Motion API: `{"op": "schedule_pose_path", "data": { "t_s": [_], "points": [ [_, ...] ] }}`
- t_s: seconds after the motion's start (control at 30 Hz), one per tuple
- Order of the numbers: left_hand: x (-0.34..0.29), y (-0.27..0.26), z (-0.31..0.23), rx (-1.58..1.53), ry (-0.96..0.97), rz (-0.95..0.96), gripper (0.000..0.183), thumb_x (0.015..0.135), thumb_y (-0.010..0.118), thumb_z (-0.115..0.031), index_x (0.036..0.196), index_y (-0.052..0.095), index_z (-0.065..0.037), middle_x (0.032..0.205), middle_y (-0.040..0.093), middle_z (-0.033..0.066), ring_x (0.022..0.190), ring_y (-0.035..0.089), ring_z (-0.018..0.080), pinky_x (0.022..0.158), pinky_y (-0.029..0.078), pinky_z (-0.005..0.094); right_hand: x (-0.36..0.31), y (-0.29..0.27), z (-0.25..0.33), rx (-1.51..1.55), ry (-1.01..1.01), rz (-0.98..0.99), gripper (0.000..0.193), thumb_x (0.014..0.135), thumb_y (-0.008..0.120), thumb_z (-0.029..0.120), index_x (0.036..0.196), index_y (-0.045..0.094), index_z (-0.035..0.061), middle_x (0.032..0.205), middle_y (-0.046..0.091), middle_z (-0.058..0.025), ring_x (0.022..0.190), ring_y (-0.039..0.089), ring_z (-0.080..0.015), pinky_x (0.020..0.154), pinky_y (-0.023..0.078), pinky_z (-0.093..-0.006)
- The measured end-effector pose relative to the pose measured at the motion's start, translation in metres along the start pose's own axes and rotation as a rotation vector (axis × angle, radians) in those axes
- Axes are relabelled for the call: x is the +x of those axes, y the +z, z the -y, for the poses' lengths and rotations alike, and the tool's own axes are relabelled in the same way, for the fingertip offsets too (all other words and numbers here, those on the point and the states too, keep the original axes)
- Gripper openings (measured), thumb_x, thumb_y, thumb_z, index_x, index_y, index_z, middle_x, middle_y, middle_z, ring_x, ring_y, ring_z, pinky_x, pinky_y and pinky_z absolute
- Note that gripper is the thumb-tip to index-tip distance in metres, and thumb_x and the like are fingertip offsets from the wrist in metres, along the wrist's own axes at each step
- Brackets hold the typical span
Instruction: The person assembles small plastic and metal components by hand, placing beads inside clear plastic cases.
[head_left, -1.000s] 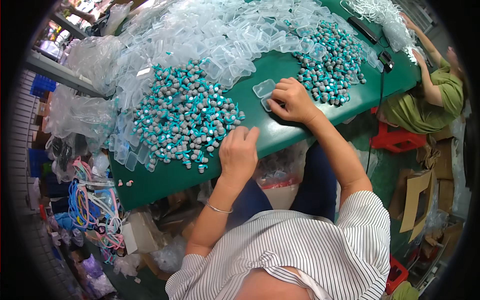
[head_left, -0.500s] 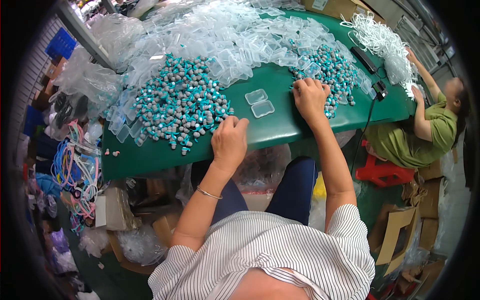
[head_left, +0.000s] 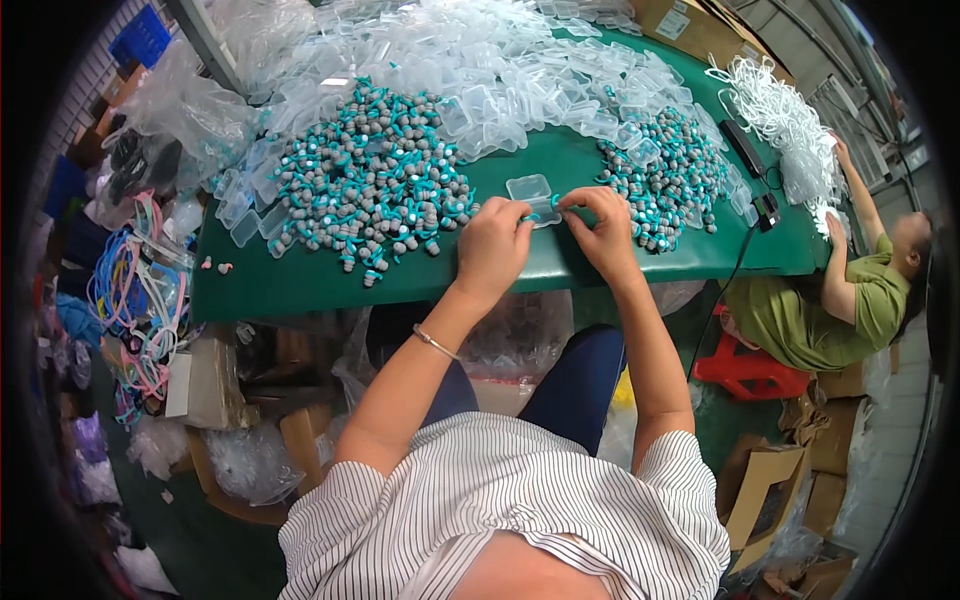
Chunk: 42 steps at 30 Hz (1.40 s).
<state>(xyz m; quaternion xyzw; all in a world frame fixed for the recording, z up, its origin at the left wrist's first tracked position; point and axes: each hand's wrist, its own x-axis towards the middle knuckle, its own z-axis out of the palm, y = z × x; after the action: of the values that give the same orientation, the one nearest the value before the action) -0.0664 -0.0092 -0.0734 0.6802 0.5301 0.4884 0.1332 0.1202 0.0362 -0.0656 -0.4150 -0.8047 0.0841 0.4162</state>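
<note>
Mid-frame, your left hand (head_left: 495, 243) and right hand (head_left: 603, 230) each closed on a teal piece (head_left: 556, 202) over the open clear box (head_left: 530, 188); positioning seemed underway, next needing steady alignment.

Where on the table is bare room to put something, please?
Bare green tabletop shows in front of the left teal pile, along the near edge, and between it and the right pile, beyond the open box. The far side is crowded with heaped clear boxes.
</note>
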Motion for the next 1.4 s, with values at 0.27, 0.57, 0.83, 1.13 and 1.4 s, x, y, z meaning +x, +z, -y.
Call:
{"op": "schedule_pose_path", "data": {
  "t_s": [0.27, 0.57, 0.83, 1.13, 1.4],
  "points": [
    [0.009, 0.013, 0.003, 0.13, -0.023, 0.035, 0.018, 0.079, 0.072, -0.01, 0.095, 0.068, -0.004, 0.096, 0.06, 0.0121, 0.085, 0.064, 0.032, 0.072, 0.052, 0.041, 0.008, 0.006, 0.012, -0.274, -0.323, 0.068, 0.019, 0.069, 0.068, -0.001, 0.085, 0.065, 0.0106, 0.089, 0.066, -0.0009, 0.09, 0.061, -0.0212, 0.085, 0.039, -0.0398],
    [0.006, -0.001, -0.005, 0.287, -0.019, 0.234, 0.041, 0.077, 0.075, -0.015, 0.112, 0.057, -0.003, 0.103, 0.054, 0.0157, 0.097, 0.058, 0.0341, 0.08, 0.05, 0.0415, 0.025, 0.015, 0.011, -0.36, -0.169, 0.025, 0.023, 0.079, 0.065, 0.005, 0.102, 0.066, 0.0096, 0.106, 0.065, -0.005, 0.102, 0.057, -0.0261, 0.086, 0.039, -0.0425],
    [-0.018, -0.01, -0.008, 0.154, 0.032, 0.201, 0.052, 0.075, 0.078, -0.016, 0.119, 0.053, -0.003, 0.103, 0.053, 0.016, 0.096, 0.058, 0.0365, 0.08, 0.049, 0.0436, 0.022, 0.005, 0.002, 0.123, 0.062, 0.258, 0.019, 0.078, 0.07, 0.003, 0.094, 0.061, 0.0035, 0.092, 0.063, -0.0103, 0.079, 0.061, -0.0288, 0.069, 0.048, -0.0375],
    [-0.01, -0.013, 0.004, 0.205, 0.137, 0.222, 0.031, 0.083, 0.07, -0.016, 0.108, 0.055, -0.006, 0.097, 0.054, 0.0138, 0.085, 0.06, 0.0343, 0.069, 0.05, 0.0434, -0.003, -0.003, 0.016, 0.095, -0.199, 0.299, 0.032, 0.076, 0.074, 0.007, 0.106, 0.064, 0.0026, 0.097, 0.061, -0.0142, 0.086, 0.06, -0.0314, 0.07, 0.05, -0.0379],
    [-0.011, -0.017, 0.003, 0.017, 0.141, 0.213, 0.014, 0.087, 0.065, -0.017, 0.09, 0.062, -0.005, 0.085, 0.056, 0.0126, 0.075, 0.06, 0.0341, 0.064, 0.048, 0.0434, -0.001, -0.01, 0.02, 0.26, -0.011, 0.431, 0.025, 0.077, 0.075, 0.012, 0.099, 0.067, 0.0017, 0.083, 0.058, -0.0125, 0.073, 0.058, -0.028, 0.064, 0.048, -0.0365]
  ]
}}
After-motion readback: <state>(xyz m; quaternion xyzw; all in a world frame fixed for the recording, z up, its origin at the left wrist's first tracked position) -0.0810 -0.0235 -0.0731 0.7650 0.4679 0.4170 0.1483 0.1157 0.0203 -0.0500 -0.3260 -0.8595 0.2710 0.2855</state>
